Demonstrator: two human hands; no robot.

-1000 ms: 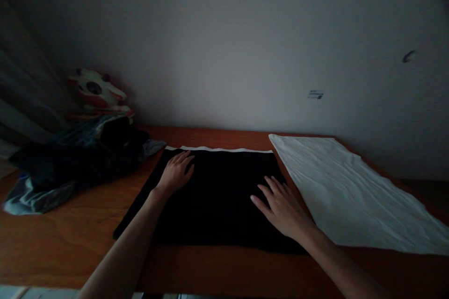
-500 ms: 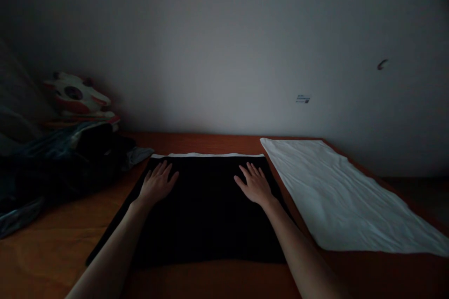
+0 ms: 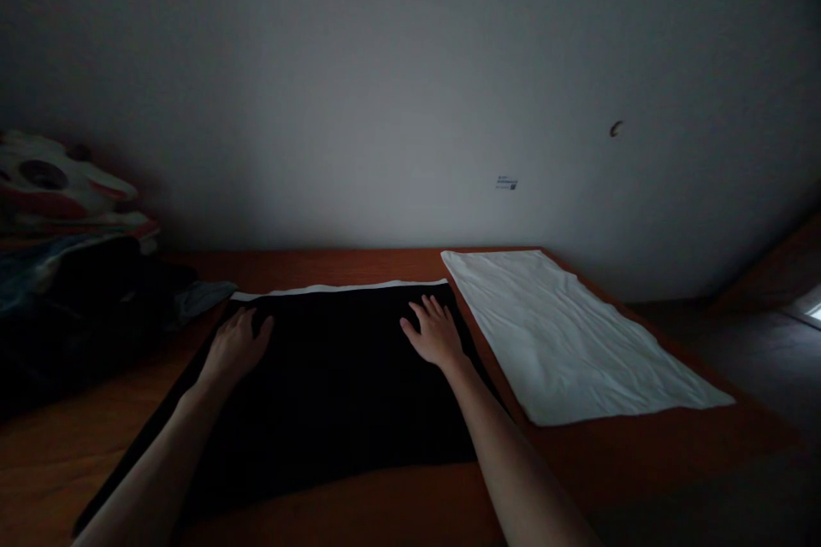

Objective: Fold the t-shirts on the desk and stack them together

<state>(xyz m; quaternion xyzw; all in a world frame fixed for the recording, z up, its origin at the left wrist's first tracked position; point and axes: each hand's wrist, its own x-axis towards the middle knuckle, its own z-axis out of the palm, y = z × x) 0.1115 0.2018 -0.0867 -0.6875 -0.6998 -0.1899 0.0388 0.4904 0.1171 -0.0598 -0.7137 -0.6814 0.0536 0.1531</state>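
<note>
A black cloth [image 3: 339, 385] lies flat in front of me, with a narrow white strip [image 3: 346, 287] showing along its far edge. My left hand [image 3: 236, 344] rests near the cloth's far left corner, thumb apart from the fingers and nothing held. On the far right part of the same cloth is my right hand [image 3: 436, 332], palm down with its fingers spread. To the right of the black cloth, a white cloth [image 3: 564, 342] is laid out with wrinkles across it.
Both cloths lie on a reddish-brown wooden surface [image 3: 359, 500] that meets a grey wall [image 3: 359, 102]. At left are dark bunched fabrics [image 3: 83, 308] and a white-and-red plush toy [image 3: 70, 179]. A hook [image 3: 617, 129] and a small label [image 3: 506, 183] are on the wall.
The view has turned to the right, so the cloths and hands appear further left. My left hand's fingers look more bent than before. Both hands stay on the black cloth.
</note>
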